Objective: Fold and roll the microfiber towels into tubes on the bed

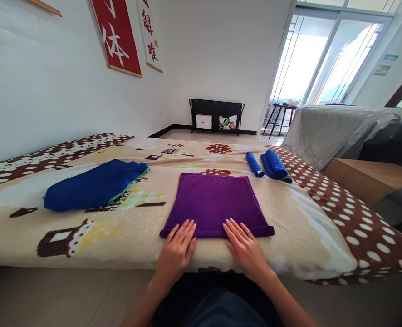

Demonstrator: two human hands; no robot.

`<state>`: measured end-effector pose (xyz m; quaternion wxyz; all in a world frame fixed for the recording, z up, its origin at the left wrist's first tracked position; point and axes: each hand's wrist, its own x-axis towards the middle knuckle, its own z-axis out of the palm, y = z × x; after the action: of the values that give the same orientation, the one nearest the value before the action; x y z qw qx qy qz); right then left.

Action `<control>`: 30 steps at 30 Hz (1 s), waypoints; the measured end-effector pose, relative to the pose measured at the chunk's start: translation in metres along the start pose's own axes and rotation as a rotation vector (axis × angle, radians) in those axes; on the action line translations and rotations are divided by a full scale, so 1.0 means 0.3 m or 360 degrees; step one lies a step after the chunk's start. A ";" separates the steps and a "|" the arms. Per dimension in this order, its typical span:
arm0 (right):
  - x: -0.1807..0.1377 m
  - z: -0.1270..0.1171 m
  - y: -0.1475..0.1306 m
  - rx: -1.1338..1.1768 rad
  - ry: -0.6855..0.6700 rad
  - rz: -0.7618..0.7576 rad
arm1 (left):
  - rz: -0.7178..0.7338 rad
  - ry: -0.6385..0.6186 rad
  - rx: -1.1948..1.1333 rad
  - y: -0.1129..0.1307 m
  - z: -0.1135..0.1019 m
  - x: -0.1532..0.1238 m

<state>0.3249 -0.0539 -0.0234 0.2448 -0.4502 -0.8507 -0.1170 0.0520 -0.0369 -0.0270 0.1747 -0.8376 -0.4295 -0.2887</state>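
A purple towel (215,197) lies spread on the bed in front of me, its near edge turned over into a narrow roll. My left hand (178,245) rests on the left part of that roll, fingers stretched forward. On the right part lies my right hand (243,243), palm down with its fingers extended. Both hands press on the cloth without gripping it. A crumpled blue cloth (94,187) with a green edge is to the left. Beyond the towel at the right are a thin blue roll (254,164) and thicker blue rolled cloths (274,164).
The bed carries a patterned beige blanket (296,245) with a brown dotted border. A cardboard box (364,179) and a grey plastic-covered object (326,129) stand to the right. A black rack (216,109) is against the far wall, with a black stool (282,116) by the glass door.
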 end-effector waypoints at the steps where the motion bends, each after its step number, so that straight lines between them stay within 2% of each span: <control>1: -0.030 -0.016 0.046 -0.0038 0.0002 0.0016 | -0.0026 -0.0013 0.0026 -0.045 -0.015 -0.019; 5: -0.161 -0.079 0.223 -0.0087 -0.0082 0.0110 | -0.0035 -0.0133 0.0026 -0.182 -0.075 -0.087; 10: -0.248 -0.117 0.335 0.0013 -0.0151 0.0193 | -0.0064 -0.0343 -0.0158 -0.242 -0.119 -0.100; 15: -0.245 -0.112 0.379 0.0079 -0.0083 0.0194 | -0.0051 -0.0318 -0.0191 -0.277 -0.112 -0.081; 22: -0.248 -0.110 0.405 0.0028 0.0146 0.0121 | -0.0010 0.0056 -0.0105 -0.318 -0.096 -0.088; 26: -0.248 -0.162 0.391 0.0073 0.0213 0.0117 | 0.0018 0.0089 -0.0084 -0.313 -0.142 -0.088; 30: -0.250 -0.242 0.357 0.0211 0.0115 0.0143 | -0.0037 0.0009 -0.0137 -0.295 -0.207 -0.096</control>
<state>0.4712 -0.0768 -0.0029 0.3096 -0.4662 -0.8261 -0.0657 -0.0549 -0.0379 0.0067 0.1365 -0.8385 -0.4259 -0.3113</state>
